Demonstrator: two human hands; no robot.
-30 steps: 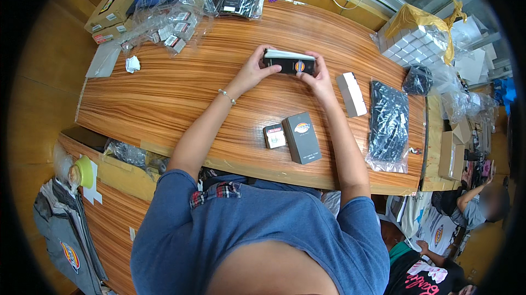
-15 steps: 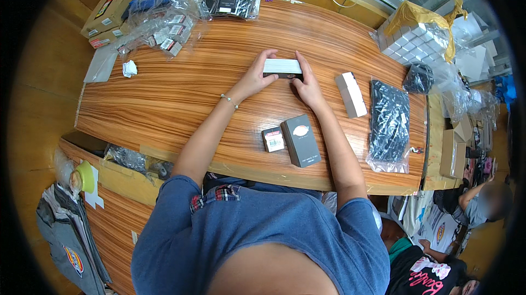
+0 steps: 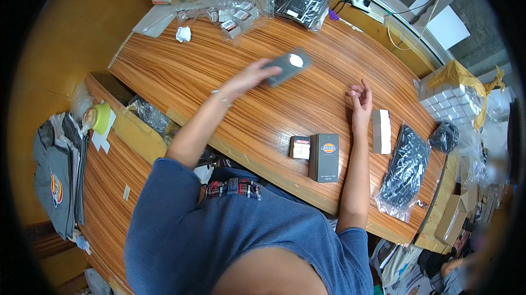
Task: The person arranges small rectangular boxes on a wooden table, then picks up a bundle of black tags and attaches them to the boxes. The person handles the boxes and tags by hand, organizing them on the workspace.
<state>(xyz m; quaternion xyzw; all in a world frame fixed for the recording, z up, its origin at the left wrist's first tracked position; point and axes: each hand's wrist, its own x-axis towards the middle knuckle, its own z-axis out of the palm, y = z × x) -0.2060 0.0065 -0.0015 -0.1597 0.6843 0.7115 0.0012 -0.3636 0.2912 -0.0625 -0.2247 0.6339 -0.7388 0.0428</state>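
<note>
My left hand [image 3: 253,76] is closed on the near left end of a stack of dark grey cards [image 3: 289,67], held over the middle of the desk. A bright oval shows on its top face, and motion blurs it slightly. To the right, my right hand [image 3: 360,100] holds nothing, its fingers apart and loosely bent. A taller dark grey card stack [image 3: 324,159] with a coloured oval emblem lies near the front edge. Against its left side is a small stack of labels [image 3: 300,147]. Just right of my right forearm lies a long white stack [image 3: 382,132].
A bagged dark garment [image 3: 406,164] lies at the right, with a bag of small white boxes [image 3: 452,100] behind. Plastic-bagged labels [image 3: 238,18], dark packets [image 3: 301,2] and crumpled paper [image 3: 183,34] lie along the back. Grey clothing [image 3: 57,174] hangs at left.
Both hands held the card stack before; now my right hand has let go and moved right. My left hand has turned the stack so its face shows. The head view has turned and shifted.
</note>
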